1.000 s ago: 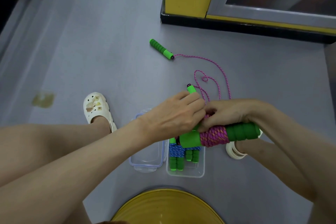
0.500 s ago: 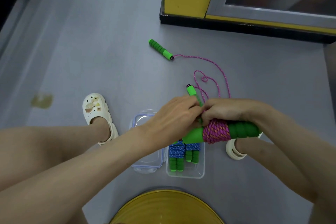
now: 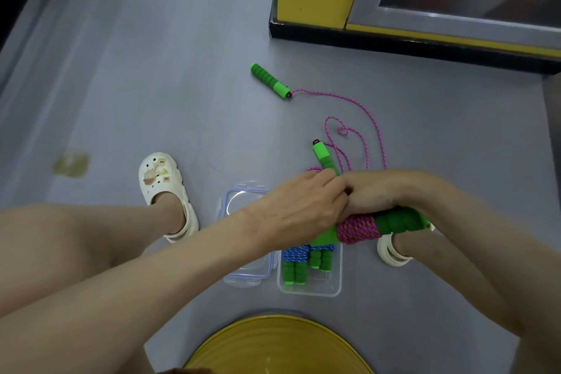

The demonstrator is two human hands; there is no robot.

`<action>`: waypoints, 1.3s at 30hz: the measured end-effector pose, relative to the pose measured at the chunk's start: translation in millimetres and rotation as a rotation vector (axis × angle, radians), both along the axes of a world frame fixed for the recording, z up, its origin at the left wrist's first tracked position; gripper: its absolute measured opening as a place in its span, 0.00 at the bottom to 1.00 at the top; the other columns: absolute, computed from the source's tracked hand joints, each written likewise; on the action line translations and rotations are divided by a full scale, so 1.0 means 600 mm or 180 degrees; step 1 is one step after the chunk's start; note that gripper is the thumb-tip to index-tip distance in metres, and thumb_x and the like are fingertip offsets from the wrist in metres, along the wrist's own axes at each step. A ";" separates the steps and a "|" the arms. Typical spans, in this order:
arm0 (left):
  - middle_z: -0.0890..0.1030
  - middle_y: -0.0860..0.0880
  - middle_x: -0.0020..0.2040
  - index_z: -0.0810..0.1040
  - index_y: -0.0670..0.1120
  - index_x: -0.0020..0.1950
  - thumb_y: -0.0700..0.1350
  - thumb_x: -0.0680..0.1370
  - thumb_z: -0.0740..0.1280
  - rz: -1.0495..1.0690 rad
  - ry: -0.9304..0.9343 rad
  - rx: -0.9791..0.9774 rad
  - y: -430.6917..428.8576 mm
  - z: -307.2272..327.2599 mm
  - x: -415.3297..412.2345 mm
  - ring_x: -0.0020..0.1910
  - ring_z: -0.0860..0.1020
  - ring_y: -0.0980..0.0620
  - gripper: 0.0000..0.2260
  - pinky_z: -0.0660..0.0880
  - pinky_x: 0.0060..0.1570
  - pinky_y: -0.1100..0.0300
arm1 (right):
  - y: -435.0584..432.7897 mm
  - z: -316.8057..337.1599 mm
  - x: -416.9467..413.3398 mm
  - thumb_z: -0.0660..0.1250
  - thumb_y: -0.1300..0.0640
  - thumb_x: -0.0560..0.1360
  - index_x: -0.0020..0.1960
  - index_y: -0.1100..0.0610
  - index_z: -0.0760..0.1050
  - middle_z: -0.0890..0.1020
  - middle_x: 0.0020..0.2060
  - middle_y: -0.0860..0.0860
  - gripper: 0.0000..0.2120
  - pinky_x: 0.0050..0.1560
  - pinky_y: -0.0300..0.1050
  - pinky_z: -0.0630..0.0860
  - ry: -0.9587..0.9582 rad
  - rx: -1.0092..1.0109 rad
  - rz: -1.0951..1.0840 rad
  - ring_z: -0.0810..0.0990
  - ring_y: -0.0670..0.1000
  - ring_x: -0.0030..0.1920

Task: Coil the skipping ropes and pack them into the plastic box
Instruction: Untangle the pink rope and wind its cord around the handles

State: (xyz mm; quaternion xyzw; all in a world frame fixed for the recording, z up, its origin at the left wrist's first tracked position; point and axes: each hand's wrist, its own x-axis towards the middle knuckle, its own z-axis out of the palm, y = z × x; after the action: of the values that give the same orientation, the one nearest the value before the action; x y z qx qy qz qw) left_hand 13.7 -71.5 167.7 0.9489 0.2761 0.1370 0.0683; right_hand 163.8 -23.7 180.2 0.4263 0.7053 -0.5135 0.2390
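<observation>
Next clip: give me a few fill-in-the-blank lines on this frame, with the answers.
The left hand and right hand hold a bundle wound in ____ rope.
The coiled ropes in the box have ____ cord.
The lid lies to the box's ____.
The far handle on the floor is ____.
Missing words: pink; blue; left; green.

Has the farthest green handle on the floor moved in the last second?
No. The far green handle lies the same way, equally far from the cabinet's black base.
</observation>
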 end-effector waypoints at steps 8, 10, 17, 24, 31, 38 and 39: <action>0.75 0.42 0.37 0.73 0.40 0.39 0.33 0.67 0.53 0.0158 -0.0252 -0.0089 0.041 0.018 -0.029 0.38 0.67 0.48 0.10 0.60 0.37 0.56 | 0.014 0.000 0.015 0.69 0.51 0.69 0.47 0.58 0.75 0.80 0.41 0.56 0.12 0.46 0.56 0.75 -0.0051 0.0430 -0.0094 0.77 0.54 0.41; 0.74 0.42 0.38 0.72 0.41 0.39 0.29 0.67 0.57 0.0170 -0.0277 -0.0111 0.047 0.018 -0.034 0.39 0.63 0.49 0.09 0.59 0.37 0.56 | 0.016 0.003 0.019 0.69 0.51 0.67 0.46 0.56 0.76 0.79 0.39 0.53 0.11 0.47 0.57 0.75 0.0120 0.0262 -0.0211 0.76 0.51 0.40; 0.74 0.44 0.39 0.72 0.41 0.40 0.34 0.74 0.69 0.0592 -0.0345 -0.0251 0.066 0.003 -0.045 0.39 0.66 0.50 0.07 0.60 0.35 0.60 | 0.015 0.003 0.022 0.68 0.52 0.71 0.59 0.52 0.72 0.79 0.51 0.53 0.18 0.54 0.53 0.75 0.0281 0.0709 -0.0561 0.77 0.53 0.50; 0.75 0.45 0.38 0.77 0.41 0.39 0.50 0.75 0.58 0.0808 -0.0295 -0.0565 0.065 -0.009 -0.041 0.33 0.74 0.47 0.16 0.71 0.25 0.54 | -0.002 -0.005 0.015 0.60 0.32 0.70 0.47 0.60 0.76 0.79 0.39 0.59 0.30 0.43 0.55 0.74 0.0315 0.0952 -0.0596 0.78 0.57 0.40; 0.76 0.45 0.42 0.78 0.41 0.43 0.42 0.73 0.70 0.1141 -0.0502 -0.1128 0.073 0.008 -0.047 0.42 0.74 0.46 0.05 0.69 0.35 0.54 | 0.008 -0.006 0.011 0.65 0.41 0.73 0.50 0.55 0.76 0.80 0.41 0.54 0.17 0.46 0.52 0.74 0.0382 0.1230 -0.0570 0.78 0.52 0.42; 0.60 0.43 0.70 0.56 0.45 0.76 0.55 0.72 0.73 0.3173 -0.1183 -0.2600 0.074 0.016 -0.019 0.69 0.61 0.46 0.40 0.61 0.69 0.50 | -0.007 -0.039 -0.004 0.66 0.43 0.74 0.53 0.55 0.77 0.84 0.44 0.53 0.17 0.48 0.48 0.79 0.1000 0.0145 -0.3268 0.83 0.52 0.44; 0.60 0.44 0.72 0.51 0.46 0.77 0.57 0.71 0.73 0.3295 -0.1371 -0.3362 0.073 0.022 -0.014 0.71 0.62 0.46 0.43 0.62 0.69 0.49 | -0.005 -0.041 -0.007 0.65 0.44 0.75 0.56 0.57 0.77 0.84 0.46 0.54 0.18 0.50 0.48 0.79 0.1144 -0.0004 -0.3569 0.83 0.52 0.46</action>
State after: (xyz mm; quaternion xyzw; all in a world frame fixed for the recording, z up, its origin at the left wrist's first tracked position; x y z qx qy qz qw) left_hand 5.1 -27.8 180.8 0.4927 0.6942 0.1832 0.4916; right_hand 159.7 -26.6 155.6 0.6403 0.4013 -0.6262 -0.1920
